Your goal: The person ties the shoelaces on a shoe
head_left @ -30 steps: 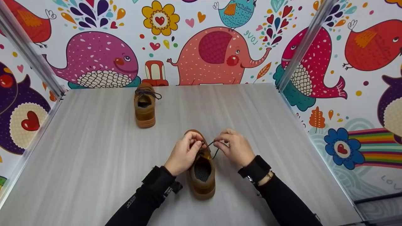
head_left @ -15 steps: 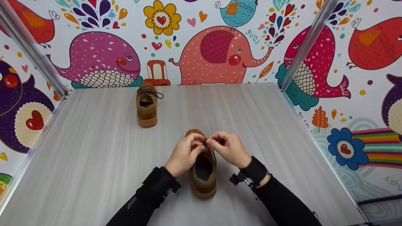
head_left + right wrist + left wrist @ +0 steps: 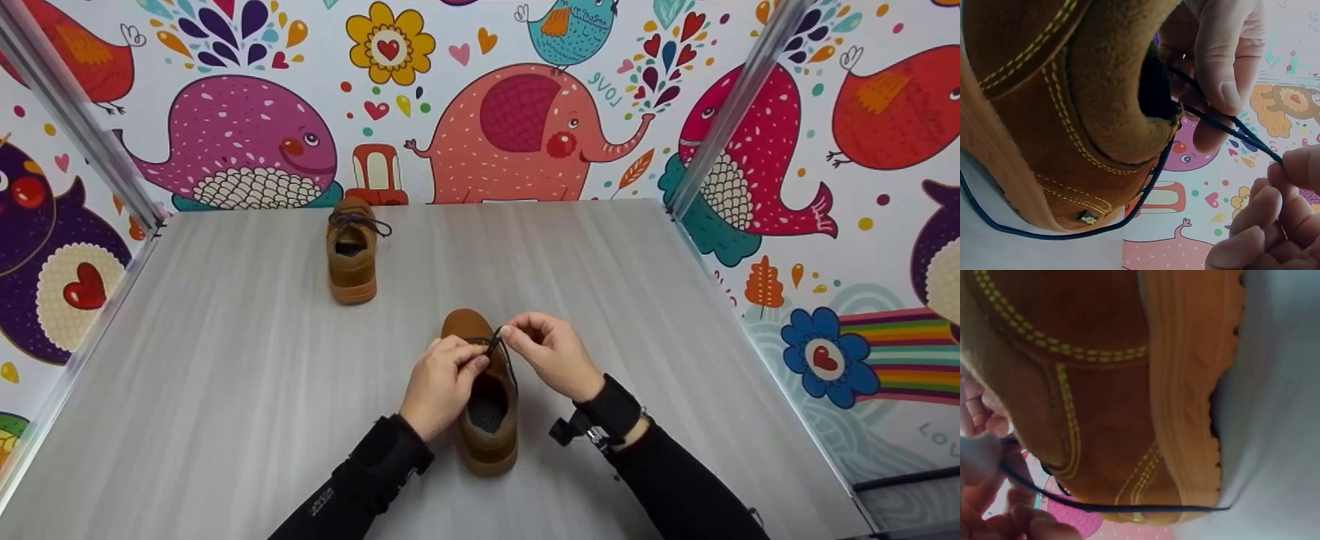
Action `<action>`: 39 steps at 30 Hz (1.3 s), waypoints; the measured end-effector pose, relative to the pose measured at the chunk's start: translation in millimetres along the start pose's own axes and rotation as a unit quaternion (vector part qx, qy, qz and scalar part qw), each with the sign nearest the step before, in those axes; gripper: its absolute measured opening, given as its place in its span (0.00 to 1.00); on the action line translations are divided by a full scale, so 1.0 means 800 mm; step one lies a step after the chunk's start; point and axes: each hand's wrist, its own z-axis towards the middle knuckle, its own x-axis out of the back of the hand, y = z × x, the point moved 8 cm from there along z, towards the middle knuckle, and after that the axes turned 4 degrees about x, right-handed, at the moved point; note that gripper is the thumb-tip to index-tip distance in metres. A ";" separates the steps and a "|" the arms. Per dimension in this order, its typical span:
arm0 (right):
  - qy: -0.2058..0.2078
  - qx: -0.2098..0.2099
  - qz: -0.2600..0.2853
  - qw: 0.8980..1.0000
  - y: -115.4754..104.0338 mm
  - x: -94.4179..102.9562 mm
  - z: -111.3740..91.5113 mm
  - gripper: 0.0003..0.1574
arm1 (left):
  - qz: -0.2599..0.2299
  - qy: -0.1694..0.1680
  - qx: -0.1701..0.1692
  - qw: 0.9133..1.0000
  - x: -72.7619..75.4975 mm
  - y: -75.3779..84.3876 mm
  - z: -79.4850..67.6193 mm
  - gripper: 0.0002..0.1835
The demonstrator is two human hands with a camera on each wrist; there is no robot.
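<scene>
A brown shoe (image 3: 487, 450) with yellow stitching stands between the hands, toe pointing away. My left hand (image 3: 442, 382) lies over its lacing and pinches the dark shoelace (image 3: 495, 341) between thumb and fingers. Just to the right, my right hand (image 3: 551, 352) pinches a doubled part of the same lace at thumb and fingertip. In the right wrist view, two lace strands (image 3: 1241, 134) run from the left thumb (image 3: 1221, 67) to the right fingertips (image 3: 1275, 174). A loose strand (image 3: 1129, 508) hangs from the fingers down the shoe's left side. The knot area is hidden by the left hand.
A matching brown shoe (image 3: 352, 262), its lace tied in a bow, stands farther back to the left. Pale wood-look boards (image 3: 247, 375) lie under both shoes. Printed panels (image 3: 510, 127) with cartoon animals border the back and sides, with metal posts (image 3: 739, 109) at the corners.
My right hand came in from the right to meet the left fingers, then drew slightly apart with the lace. My left hand slid toward the heel, uncovering more of the toe.
</scene>
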 end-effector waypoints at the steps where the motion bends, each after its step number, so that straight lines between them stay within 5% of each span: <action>1: -0.008 0.001 0.002 1.000 0.000 -0.002 0.000 0.11 | 0.000 0.003 0.001 1.000 0.001 0.000 -0.001 0.09; 8: -0.024 -0.005 -0.003 1.000 0.006 -0.006 0.001 0.12 | -0.017 0.020 -0.004 1.000 0.003 -0.005 -0.002 0.06; 12: -0.016 0.031 -0.095 0.995 0.015 -0.005 0.008 0.11 | -0.038 0.021 -0.006 0.999 0.004 -0.009 -0.002 0.06; 18: -0.044 0.081 -0.306 0.948 0.038 -0.020 0.009 0.13 | -0.057 0.013 -0.006 0.998 0.003 -0.011 -0.005 0.06; 23: -0.018 0.112 -0.389 0.914 0.038 -0.023 0.010 0.04 | -0.064 0.011 -0.012 0.998 0.002 -0.009 -0.006 0.06; 26: 0.008 0.139 -0.406 0.903 0.022 -0.023 0.014 0.03 | -0.064 0.015 -0.017 0.998 0.003 -0.009 -0.007 0.06; 28: 0.013 0.166 -0.371 0.914 0.007 -0.026 0.018 0.04 | -0.064 0.018 -0.021 0.998 0.004 -0.009 -0.008 0.06; 31: -0.035 0.182 -0.213 0.960 -0.009 -0.035 0.026 0.10 | -0.063 0.018 -0.025 0.998 0.002 -0.009 -0.009 0.07; 33: -0.075 0.165 -0.095 0.979 -0.012 -0.040 0.030 0.15 | -0.061 0.018 -0.030 0.998 0.001 -0.008 -0.010 0.07; 36: -0.097 0.112 0.013 0.989 -0.006 -0.038 0.032 0.20 | -0.057 0.020 -0.036 0.997 -0.001 -0.007 -0.009 0.07; 39: -0.091 0.079 0.026 0.992 0.003 -0.031 0.029 0.21 | -0.062 0.020 -0.034 0.997 -0.001 -0.009 -0.010 0.07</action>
